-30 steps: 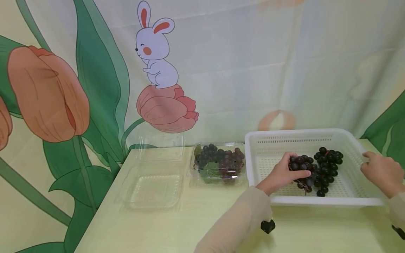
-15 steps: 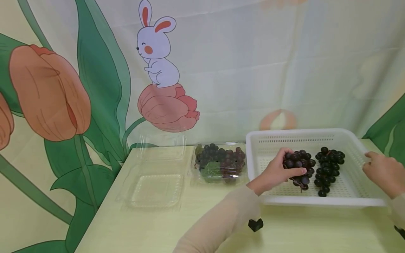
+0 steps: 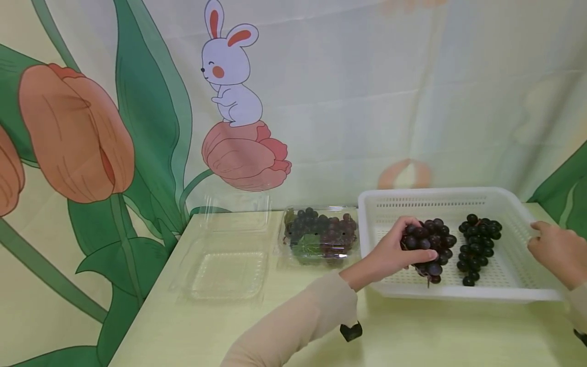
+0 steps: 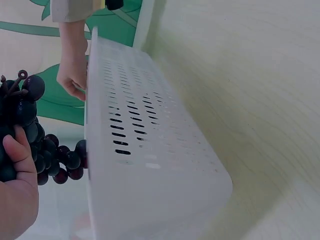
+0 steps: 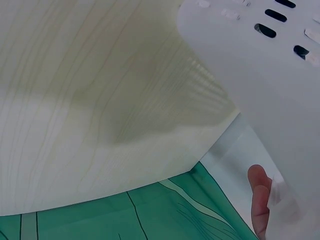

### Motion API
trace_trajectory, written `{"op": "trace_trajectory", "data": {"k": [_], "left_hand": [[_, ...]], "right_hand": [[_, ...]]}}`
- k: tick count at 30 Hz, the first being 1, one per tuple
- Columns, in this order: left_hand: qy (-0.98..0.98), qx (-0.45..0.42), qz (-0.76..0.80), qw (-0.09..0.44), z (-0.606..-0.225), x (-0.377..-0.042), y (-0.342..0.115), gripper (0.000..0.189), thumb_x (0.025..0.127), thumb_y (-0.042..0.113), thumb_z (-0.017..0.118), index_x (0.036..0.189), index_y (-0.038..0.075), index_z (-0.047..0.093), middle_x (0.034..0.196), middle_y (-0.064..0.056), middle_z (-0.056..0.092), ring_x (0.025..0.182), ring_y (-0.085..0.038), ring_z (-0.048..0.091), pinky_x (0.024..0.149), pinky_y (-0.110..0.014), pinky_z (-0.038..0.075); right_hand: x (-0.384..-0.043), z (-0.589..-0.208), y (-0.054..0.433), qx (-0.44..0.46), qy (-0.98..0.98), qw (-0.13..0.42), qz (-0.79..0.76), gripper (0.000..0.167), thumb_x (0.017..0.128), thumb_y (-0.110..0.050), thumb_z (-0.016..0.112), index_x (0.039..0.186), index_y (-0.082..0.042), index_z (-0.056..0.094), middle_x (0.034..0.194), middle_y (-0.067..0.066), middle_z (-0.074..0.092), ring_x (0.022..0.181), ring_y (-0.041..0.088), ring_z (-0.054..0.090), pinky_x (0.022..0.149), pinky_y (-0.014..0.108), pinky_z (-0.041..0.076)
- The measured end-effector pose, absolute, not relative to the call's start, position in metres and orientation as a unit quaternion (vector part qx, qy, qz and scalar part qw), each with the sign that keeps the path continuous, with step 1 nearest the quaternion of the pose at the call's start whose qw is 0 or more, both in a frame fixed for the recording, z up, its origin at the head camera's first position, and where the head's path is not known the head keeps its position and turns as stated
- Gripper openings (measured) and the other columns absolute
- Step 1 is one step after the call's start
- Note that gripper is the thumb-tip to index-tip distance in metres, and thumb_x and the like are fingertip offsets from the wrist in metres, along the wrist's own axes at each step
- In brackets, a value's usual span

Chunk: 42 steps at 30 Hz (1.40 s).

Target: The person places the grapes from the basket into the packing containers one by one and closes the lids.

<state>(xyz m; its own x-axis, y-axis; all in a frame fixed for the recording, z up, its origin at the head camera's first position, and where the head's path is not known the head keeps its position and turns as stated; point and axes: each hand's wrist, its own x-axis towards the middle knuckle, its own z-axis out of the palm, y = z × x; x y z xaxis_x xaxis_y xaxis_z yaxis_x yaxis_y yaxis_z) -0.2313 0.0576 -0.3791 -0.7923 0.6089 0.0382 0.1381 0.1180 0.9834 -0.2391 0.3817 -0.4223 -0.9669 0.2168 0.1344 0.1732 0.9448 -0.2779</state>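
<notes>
My left hand [image 3: 392,252] grips a bunch of dark purple grapes [image 3: 428,244] over the left part of a white plastic basket [image 3: 472,293], thumb across the front of the bunch. In the left wrist view, the thumb presses on the grapes [image 4: 22,112] beside a brown stem. A second, blacker bunch of grapes [image 3: 477,247] lies inside the basket on the right. My right hand [image 3: 557,252] holds the basket's right rim. The right wrist view shows its fingertips [image 5: 260,195] at the edge of the basket wall [image 5: 280,100].
A closed clear plastic box [image 3: 316,237] with grapes and a green leaf stands just left of the basket. Farther left is an open clear clamshell box [image 3: 227,275], lid raised against the printed curtain [image 3: 321,102]. All stand on a pale wood-grain table [image 3: 298,316].
My left hand has moved left with its bunch of grapes, drawing it away from the other bunch. The right hand stays at the basket's rim.
</notes>
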Motion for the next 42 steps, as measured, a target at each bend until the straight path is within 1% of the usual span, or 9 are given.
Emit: {"op": "trace_trajectory", "data": {"k": [7,11,16,21,25,30,34,37,42], "left_hand": [[0.711,0.263,0.622,0.196,-0.367,-0.225,0.043,0.037,0.082,0.018,0.062,0.109,0.022,0.038,0.094,0.008,0.05,0.057,-0.011,0.046,0.05,-0.023,0.041],[0.701,0.27,0.63,0.196,-0.361,-0.222,0.033,0.038,0.082,0.014,0.061,0.11,0.019,0.037,0.091,0.007,0.053,0.061,-0.007,0.048,0.049,-0.023,0.041],[0.69,0.285,0.635,0.201,-0.354,-0.222,0.018,0.037,0.083,0.011,0.059,0.111,0.018,0.036,0.095,0.004,0.054,0.068,-0.007,0.052,0.052,-0.024,0.042],[0.696,0.295,0.626,0.192,-0.347,-0.225,0.0,0.037,0.084,0.012,0.059,0.112,0.018,0.036,0.098,-0.001,0.054,0.07,-0.01,0.052,0.054,-0.032,0.045],[0.703,0.29,0.625,0.177,-0.341,-0.227,-0.014,0.037,0.084,0.012,0.059,0.113,0.017,0.036,0.102,-0.005,0.051,0.073,-0.01,0.052,0.054,-0.029,0.044],[0.703,0.277,0.635,0.162,-0.335,-0.23,-0.03,0.039,0.083,0.011,0.058,0.114,0.016,0.035,0.108,-0.009,0.046,0.076,-0.012,0.052,0.054,-0.026,0.044],[0.704,0.267,0.641,0.15,-0.331,-0.232,-0.044,0.04,0.083,0.012,0.059,0.114,0.017,0.035,0.113,-0.01,0.045,0.083,-0.014,0.054,0.061,-0.028,0.049],[0.704,0.265,0.645,0.138,-0.329,-0.232,-0.054,0.04,0.082,0.01,0.059,0.114,0.015,0.034,0.116,-0.012,0.044,0.093,-0.015,0.054,0.072,-0.03,0.05],[0.709,0.245,0.649,0.125,-0.327,-0.233,-0.07,0.039,0.083,0.009,0.058,0.113,0.016,0.034,0.111,-0.009,0.044,0.087,-0.015,0.052,0.064,-0.028,0.049]], "right_hand": [[-0.241,-0.423,0.383,-0.1,-0.983,0.074,0.134,0.042,0.081,-0.006,0.035,0.117,0.017,0.04,0.091,0.036,0.051,0.043,0.018,0.035,0.04,0.029,0.03],[-0.241,-0.424,0.383,-0.1,-0.983,0.075,0.134,0.042,0.081,-0.005,0.036,0.116,0.017,0.04,0.088,0.035,0.052,0.043,0.017,0.034,0.04,0.028,0.03],[-0.241,-0.424,0.383,-0.097,-0.983,0.081,0.133,0.041,0.081,-0.006,0.036,0.114,0.017,0.04,0.088,0.035,0.052,0.042,0.017,0.034,0.04,0.028,0.03],[-0.242,-0.424,0.384,-0.094,-0.983,0.084,0.133,0.04,0.08,-0.006,0.036,0.112,0.017,0.04,0.083,0.034,0.053,0.043,0.018,0.036,0.04,0.028,0.03],[-0.242,-0.425,0.384,-0.094,-0.983,0.083,0.132,0.039,0.08,-0.005,0.037,0.112,0.018,0.04,0.082,0.033,0.054,0.043,0.018,0.036,0.04,0.028,0.03],[-0.241,-0.425,0.384,-0.09,-0.983,0.084,0.133,0.038,0.08,-0.004,0.037,0.111,0.019,0.039,0.061,0.021,0.052,0.041,0.016,0.034,0.041,0.028,0.029],[-0.241,-0.425,0.383,-0.088,-0.984,0.084,0.131,0.038,0.081,-0.004,0.036,0.11,0.02,0.039,0.05,0.01,0.045,0.04,0.014,0.03,0.042,0.027,0.028],[-0.241,-0.425,0.382,-0.089,-0.984,0.084,0.131,0.038,0.081,-0.003,0.036,0.11,0.02,0.039,0.049,0.01,0.045,0.04,0.014,0.029,0.042,0.027,0.028],[-0.241,-0.424,0.382,-0.086,-0.984,0.086,0.13,0.038,0.08,-0.003,0.037,0.11,0.021,0.039,0.055,0.017,0.05,0.04,0.015,0.031,0.042,0.028,0.029]]}}
